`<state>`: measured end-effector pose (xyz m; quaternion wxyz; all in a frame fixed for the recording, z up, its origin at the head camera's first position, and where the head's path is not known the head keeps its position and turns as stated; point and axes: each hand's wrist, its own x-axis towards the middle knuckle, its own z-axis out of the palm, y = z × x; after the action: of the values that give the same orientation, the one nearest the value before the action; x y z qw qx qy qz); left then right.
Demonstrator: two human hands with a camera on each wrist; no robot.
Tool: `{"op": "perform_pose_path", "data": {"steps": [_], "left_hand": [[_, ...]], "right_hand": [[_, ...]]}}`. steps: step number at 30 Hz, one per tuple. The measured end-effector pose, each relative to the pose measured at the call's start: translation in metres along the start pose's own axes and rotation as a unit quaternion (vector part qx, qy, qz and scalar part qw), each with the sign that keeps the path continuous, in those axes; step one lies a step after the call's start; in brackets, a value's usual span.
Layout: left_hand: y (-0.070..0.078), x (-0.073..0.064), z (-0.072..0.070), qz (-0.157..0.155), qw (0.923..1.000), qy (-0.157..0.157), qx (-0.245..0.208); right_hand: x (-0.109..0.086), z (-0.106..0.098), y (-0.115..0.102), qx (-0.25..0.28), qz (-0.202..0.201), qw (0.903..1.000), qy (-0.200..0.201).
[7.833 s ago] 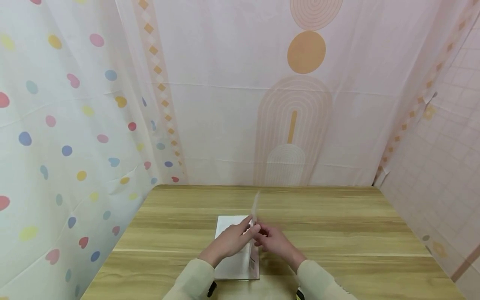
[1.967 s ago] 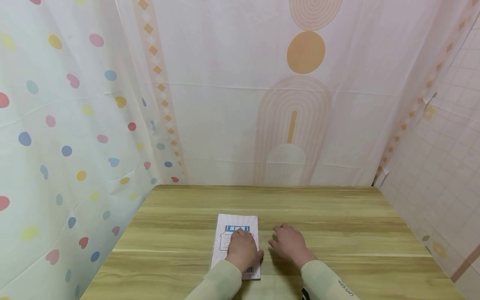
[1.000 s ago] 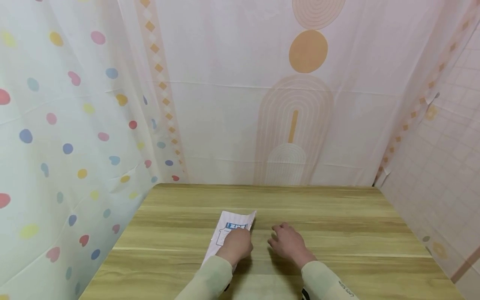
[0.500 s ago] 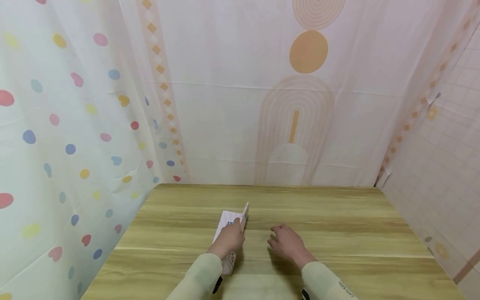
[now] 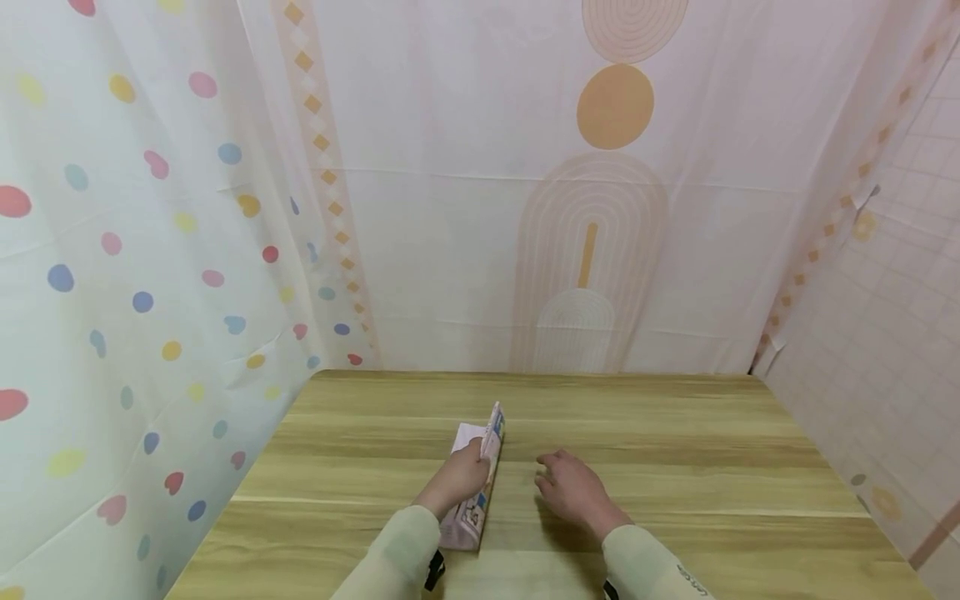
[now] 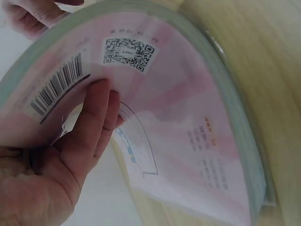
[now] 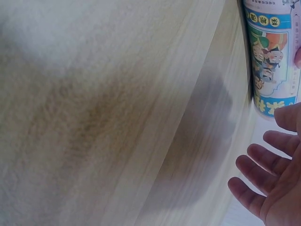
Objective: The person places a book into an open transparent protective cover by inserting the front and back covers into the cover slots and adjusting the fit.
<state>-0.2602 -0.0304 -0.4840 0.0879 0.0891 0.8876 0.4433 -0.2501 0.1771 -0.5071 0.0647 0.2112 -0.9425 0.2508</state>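
Note:
A pink-covered paperback book (image 5: pixel 474 510) is bent over in a curve on the table, its right side raised. My left hand (image 5: pixel 457 477) grips it near the middle. In the left wrist view, the fingers (image 6: pixel 96 113) lie against the back cover, which bears a barcode and a QR code, inside the bend of the book (image 6: pixel 183 89). The right wrist view shows the colourful front cover of the book (image 7: pixel 270 61) curving outward. To the right of the book, my right hand (image 5: pixel 577 490) hovers low over the table with loosely bent fingers and holds nothing.
The wood-grain table (image 5: pixel 675 450) stretches around the book and both hands. Behind it hangs a pale curtain (image 5: pixel 450 250) with arches and circles; a dotted curtain (image 5: pixel 172 250) hangs along the left side.
The book lay flat, back cover up, under the left hand; its right side has since been lifted and bent over leftward, bringing the front cover into view. The right hand has stayed nearly still.

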Motion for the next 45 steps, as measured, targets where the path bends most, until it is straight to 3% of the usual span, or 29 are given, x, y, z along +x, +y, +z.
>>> {"op": "perform_pose_path", "data": {"steps": [7,18,27,32,36,45], "left_hand": [[0.002,-0.002,0.0,-0.009,0.9989,-0.015,-0.042],[0.008,-0.007,0.002,0.033,0.9946,-0.021,-0.096],[0.012,-0.005,-0.001,0.062,0.9858,-0.026,-0.154],[0.016,-0.004,-0.006,0.084,0.9764,-0.018,-0.198],[0.013,-0.004,-0.006,0.085,0.971,-0.02,-0.222],[0.014,0.0,-0.002,0.073,0.9532,-0.042,-0.29]], "right_hand": [[0.0,0.0,-0.003,0.02,-0.022,0.9995,-0.01],[0.001,0.003,-0.007,0.06,-0.032,0.9969,-0.038],[0.002,0.005,-0.007,0.082,-0.009,0.995,-0.056],[0.0,0.002,-0.007,0.108,0.048,0.9919,-0.046],[-0.002,-0.005,-0.007,0.169,0.116,0.9783,-0.031],[0.004,-0.011,0.002,0.309,0.213,0.9261,0.037]]}}
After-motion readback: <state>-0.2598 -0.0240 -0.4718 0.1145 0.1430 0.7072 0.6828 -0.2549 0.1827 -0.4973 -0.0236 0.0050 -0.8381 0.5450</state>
